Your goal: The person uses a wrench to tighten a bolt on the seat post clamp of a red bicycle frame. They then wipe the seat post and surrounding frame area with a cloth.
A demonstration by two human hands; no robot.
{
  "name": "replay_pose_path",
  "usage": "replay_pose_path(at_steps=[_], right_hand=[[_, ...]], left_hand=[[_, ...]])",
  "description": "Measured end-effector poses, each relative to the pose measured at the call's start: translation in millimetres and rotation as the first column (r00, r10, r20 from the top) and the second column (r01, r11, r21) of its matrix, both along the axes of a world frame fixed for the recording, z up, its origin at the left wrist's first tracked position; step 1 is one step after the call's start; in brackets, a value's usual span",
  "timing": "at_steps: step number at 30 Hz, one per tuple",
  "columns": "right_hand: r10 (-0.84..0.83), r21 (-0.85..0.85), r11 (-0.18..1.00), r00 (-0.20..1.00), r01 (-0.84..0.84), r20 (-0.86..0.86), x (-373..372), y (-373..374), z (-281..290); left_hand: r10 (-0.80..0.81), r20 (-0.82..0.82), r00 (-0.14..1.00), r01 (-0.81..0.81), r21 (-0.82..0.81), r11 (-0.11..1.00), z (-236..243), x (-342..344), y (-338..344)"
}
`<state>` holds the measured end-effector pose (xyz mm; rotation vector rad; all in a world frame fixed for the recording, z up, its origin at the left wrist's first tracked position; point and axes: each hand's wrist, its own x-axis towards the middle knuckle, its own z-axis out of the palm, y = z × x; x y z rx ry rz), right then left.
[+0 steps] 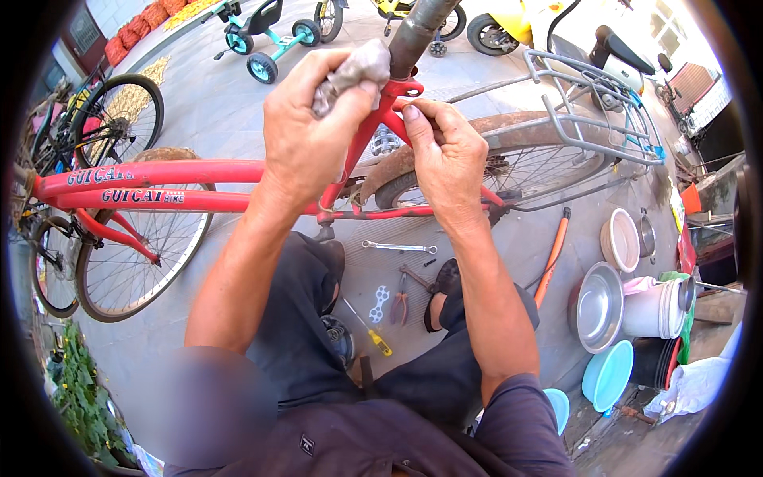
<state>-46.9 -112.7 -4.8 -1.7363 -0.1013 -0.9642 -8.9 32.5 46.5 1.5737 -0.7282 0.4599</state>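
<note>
A red bicycle frame [230,171] stretches across in front of me, with a rusty rear mudguard [520,131] to the right. My left hand [306,127] grips a crumpled, dirty grey-white rag [354,75] beside the dark, worn seat post [413,40]. Just right of the frame's seat clamp [405,87], my right hand [445,147] is closed, thumb against the curled fingers. Whether it pinches a small part there is hidden. The bicycle's rear rack [584,103] extends to the far right.
Between my feet lie a wrench [399,246], pliers [399,308], a flat multi-hole spanner [380,304] and a yellow-handled screwdriver [379,342]. An orange tube [554,258] lies to the right, near a metal basin [598,308] and a turquoise basin [608,376]. A tricycle [270,36] stands behind.
</note>
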Motion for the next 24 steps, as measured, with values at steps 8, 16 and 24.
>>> replay_pose_path(at_steps=[8, 16, 24], right_hand=[[0.028, 0.019, 0.999, 0.999, -0.027, -0.021, -3.5, 1.1, 4.9], [-0.031, -0.06, 0.998, 1.0, 0.03, -0.003, -3.0, -1.9, 3.7], [-0.027, -0.016, 1.0, 0.999, 0.026, -0.045, -5.8, -4.9, -2.7]], left_hand=[[0.266, 0.395, 0.879, -0.33, 0.104, 0.938, -19.4, -24.0, 8.5], [0.361, 0.429, 0.828, -0.415, 0.035, 0.909, -18.7, -18.0, -46.5], [0.43, 0.297, 0.853, -0.456, 0.02, 0.89, -18.1, -14.2, -68.4]])
